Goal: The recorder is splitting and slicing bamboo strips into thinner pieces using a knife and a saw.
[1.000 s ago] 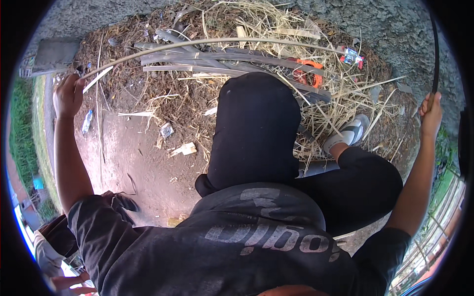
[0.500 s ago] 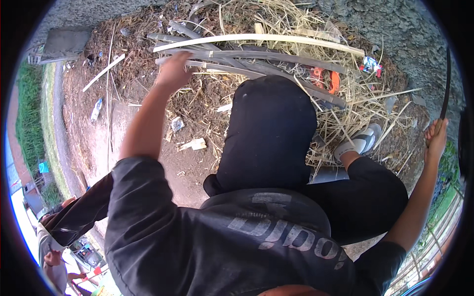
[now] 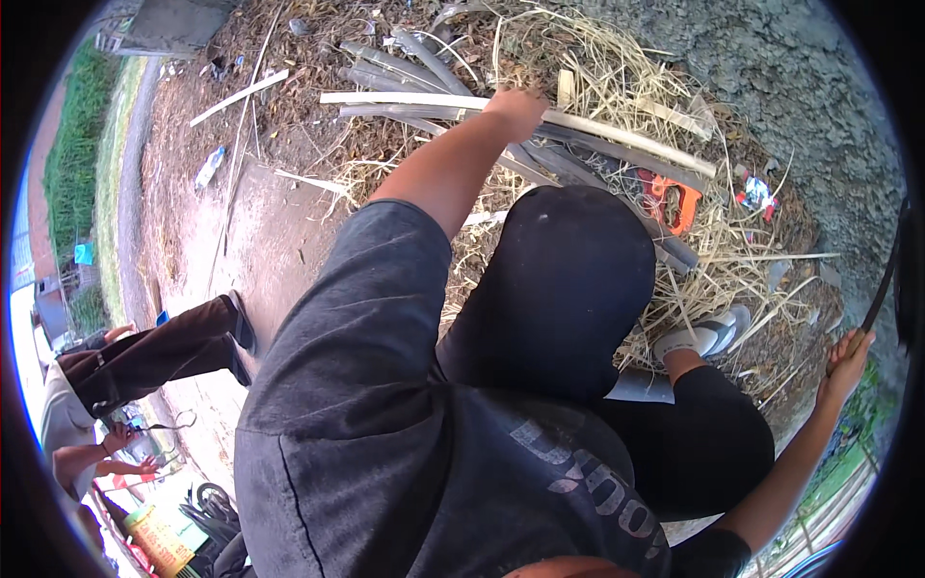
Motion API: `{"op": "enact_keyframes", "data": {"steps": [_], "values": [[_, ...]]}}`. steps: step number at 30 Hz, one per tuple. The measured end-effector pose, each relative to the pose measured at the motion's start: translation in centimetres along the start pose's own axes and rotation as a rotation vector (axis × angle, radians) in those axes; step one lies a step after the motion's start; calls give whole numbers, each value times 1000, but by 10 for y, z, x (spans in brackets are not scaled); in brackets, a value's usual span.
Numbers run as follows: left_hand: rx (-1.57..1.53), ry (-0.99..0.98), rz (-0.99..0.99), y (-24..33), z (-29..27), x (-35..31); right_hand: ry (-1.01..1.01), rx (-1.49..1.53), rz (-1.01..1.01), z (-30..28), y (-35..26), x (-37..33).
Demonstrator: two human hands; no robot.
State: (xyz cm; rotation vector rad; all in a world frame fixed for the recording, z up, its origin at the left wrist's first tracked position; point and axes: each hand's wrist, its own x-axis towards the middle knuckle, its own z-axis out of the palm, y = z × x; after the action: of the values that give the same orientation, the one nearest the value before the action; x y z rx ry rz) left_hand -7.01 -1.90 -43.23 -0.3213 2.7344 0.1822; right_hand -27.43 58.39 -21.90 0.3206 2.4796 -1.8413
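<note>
My left hand [image 3: 517, 112] is closed around the middle of a long pale bamboo strip [image 3: 631, 144]; the fingertips are partly hidden. Beneath and beside that strip lie several grey bamboo pieces [image 3: 400, 67], crossing one another on the ground. Out at the far right, my right hand [image 3: 849, 356] grips the handle of what looks like a machete, its long dark blade [image 3: 884, 285] pointing up and away along the wall. An orange-handled saw [image 3: 684, 204] rests among the bamboo just beyond my knee.
Loose straw and shavings [image 3: 607, 48] cover the ground by the rough grey wall [image 3: 771, 67]. A plastic bottle [image 3: 209, 168] and a thin pole [image 3: 241, 164] lie to the left. Another person [image 3: 145, 361] stands at the far left. A small colourful packet [image 3: 756, 196] is near the wall.
My left hand has moved right along the bamboo and closed on the pale strip. My right hand, still holding the machete, has moved slightly lower. The view has shifted, showing more of the other person.
</note>
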Motion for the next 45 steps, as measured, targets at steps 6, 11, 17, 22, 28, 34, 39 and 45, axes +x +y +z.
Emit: {"op": "enact_keyframes", "data": {"steps": [6,11,17,22,28,34,39,45], "values": [[-59,-27,32,-1,3,-8,-58,67,28,-11,8,7],[-1,266,94,6,-1,-29,-71,118,35,-13,6,3],[39,685,252,9,-9,-51,-27,152,63,-6,-1,-3],[89,742,437,20,-10,-50,-54,173,51,0,-6,-6],[119,274,273,25,2,-51,-29,185,40,9,-14,-14],[273,-22,188,7,14,-57,0,149,59,13,-13,-15],[260,-135,156,5,14,-58,-37,174,64,10,-11,-11],[350,-91,197,7,22,-65,-41,162,20,11,-11,-14]]}}
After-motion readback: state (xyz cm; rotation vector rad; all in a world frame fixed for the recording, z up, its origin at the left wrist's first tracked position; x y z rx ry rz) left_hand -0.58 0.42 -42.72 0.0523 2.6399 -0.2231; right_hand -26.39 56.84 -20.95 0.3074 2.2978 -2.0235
